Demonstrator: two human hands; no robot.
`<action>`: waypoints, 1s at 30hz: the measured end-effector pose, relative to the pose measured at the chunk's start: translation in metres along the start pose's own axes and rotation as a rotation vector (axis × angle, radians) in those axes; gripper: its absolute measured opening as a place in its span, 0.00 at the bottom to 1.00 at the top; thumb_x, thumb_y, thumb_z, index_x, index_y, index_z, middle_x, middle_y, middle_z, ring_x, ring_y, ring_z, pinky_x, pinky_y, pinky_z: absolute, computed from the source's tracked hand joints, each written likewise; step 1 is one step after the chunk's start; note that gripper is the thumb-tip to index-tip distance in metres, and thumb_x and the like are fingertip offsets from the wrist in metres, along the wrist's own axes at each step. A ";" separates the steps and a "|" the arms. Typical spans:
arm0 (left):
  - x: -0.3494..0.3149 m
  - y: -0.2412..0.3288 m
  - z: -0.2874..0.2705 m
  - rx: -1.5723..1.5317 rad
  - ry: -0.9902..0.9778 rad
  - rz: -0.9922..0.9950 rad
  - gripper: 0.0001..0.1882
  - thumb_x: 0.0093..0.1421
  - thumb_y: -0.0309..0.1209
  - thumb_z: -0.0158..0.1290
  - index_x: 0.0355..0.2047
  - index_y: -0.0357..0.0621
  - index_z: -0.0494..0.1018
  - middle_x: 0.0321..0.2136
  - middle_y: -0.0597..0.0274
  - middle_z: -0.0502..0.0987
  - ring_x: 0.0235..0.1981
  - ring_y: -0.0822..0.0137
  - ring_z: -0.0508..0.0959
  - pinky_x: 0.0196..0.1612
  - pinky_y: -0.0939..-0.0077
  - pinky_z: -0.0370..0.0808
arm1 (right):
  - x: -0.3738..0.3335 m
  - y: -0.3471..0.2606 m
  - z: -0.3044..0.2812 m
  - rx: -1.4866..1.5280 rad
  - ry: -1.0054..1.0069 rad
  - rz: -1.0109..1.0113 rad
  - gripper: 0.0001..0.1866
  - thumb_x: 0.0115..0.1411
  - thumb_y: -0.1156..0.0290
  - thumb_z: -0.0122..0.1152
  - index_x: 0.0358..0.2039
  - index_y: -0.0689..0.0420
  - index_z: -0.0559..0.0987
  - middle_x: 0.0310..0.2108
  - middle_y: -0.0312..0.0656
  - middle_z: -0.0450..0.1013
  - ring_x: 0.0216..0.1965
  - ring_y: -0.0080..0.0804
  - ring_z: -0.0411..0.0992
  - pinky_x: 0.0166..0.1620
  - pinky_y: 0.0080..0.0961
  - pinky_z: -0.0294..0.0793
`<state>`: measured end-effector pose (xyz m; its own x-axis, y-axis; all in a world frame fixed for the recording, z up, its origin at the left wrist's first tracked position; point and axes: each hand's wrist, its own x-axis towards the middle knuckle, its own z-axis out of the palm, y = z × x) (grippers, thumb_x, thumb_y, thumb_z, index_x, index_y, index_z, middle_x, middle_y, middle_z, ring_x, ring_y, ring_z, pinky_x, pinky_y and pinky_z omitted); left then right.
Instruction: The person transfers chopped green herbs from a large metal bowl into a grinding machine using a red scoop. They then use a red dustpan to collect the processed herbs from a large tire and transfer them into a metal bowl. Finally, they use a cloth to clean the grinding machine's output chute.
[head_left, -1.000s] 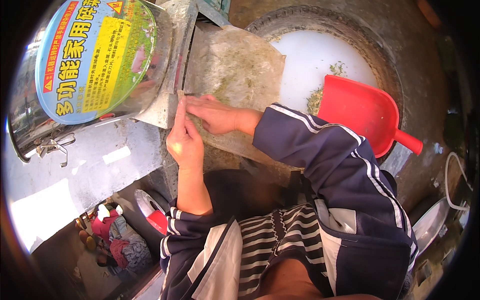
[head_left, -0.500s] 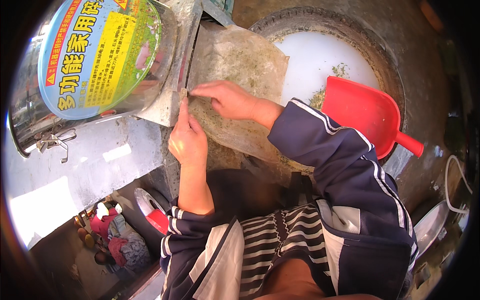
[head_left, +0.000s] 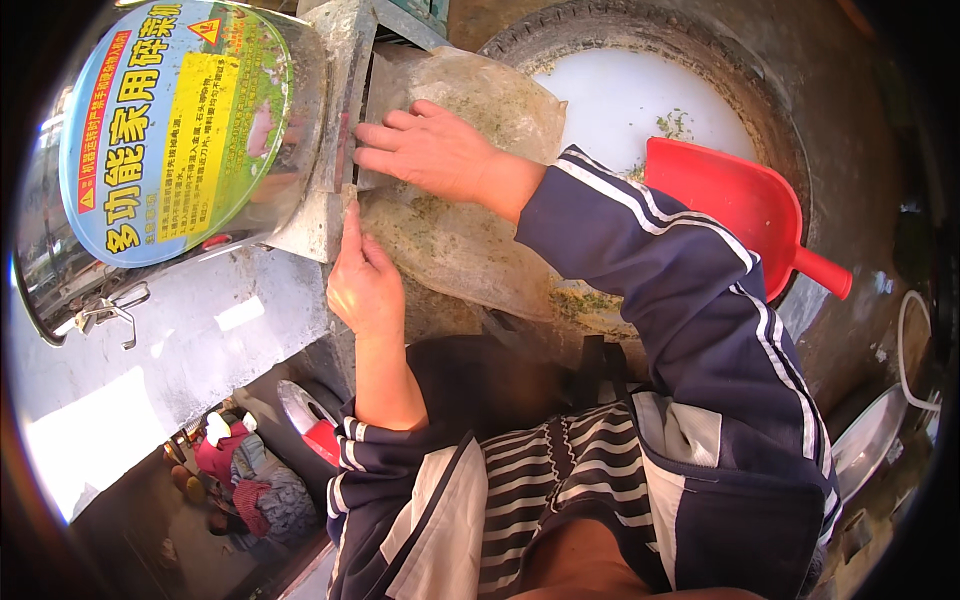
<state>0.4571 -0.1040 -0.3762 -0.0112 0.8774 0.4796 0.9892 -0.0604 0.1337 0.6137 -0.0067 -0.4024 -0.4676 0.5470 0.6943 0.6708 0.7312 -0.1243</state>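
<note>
Nearest, the left hand (head_left: 365,290), fingers loosely curled, forefinger straight up along the lower edge of a translucent plastic sheet (head_left: 470,230) flecked with green bits; whether its grip pinches that edge I cannot tell. The sheet drapes from the chute of a steel machine (head_left: 300,120). Further up, the right hand (head_left: 430,150) lies flat and open-fingered on it beside the chute. Beyond, a red scoop (head_left: 735,205) rests in a white basin (head_left: 620,95).

I'm out in a farmyard work area, by the look of it: a metal chopping machine (head_left: 190,150) with a warning label sits on bare concrete, and 1 old tyre (head_left: 640,40) rings a white tub (head_left: 620,100) flecked with chopped greens beside a red scoop (head_left: 730,205).
</note>
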 end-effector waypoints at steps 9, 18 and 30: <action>-0.001 -0.003 -0.004 -0.012 -0.021 -0.030 0.20 0.56 0.30 0.46 0.50 0.58 0.70 0.23 0.47 0.76 0.24 0.46 0.76 0.27 0.55 0.72 | -0.042 0.008 0.019 -0.142 -0.253 0.020 0.15 0.46 0.72 0.56 0.38 0.48 0.72 0.39 0.28 0.67 0.41 0.26 0.63 0.42 0.23 0.61; 0.000 -0.004 -0.001 -0.073 -0.040 -0.049 0.20 0.57 0.30 0.46 0.50 0.58 0.70 0.24 0.48 0.77 0.25 0.46 0.76 0.29 0.56 0.72 | -0.103 0.004 0.058 0.007 -0.354 0.225 0.30 0.52 0.76 0.49 0.58 0.52 0.61 0.59 0.37 0.57 0.56 0.32 0.59 0.53 0.29 0.59; 0.000 -0.002 -0.003 -0.107 -0.065 -0.090 0.20 0.57 0.31 0.47 0.51 0.56 0.69 0.25 0.48 0.77 0.26 0.47 0.77 0.29 0.58 0.72 | -0.090 -0.004 0.072 0.079 -0.348 0.272 0.34 0.58 0.76 0.42 0.64 0.46 0.47 0.66 0.30 0.41 0.66 0.28 0.44 0.64 0.35 0.45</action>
<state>0.4552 -0.1056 -0.3743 -0.0867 0.9102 0.4050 0.9632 -0.0272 0.2674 0.6115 -0.0295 -0.5155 -0.4555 0.8181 0.3510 0.7563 0.5636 -0.3322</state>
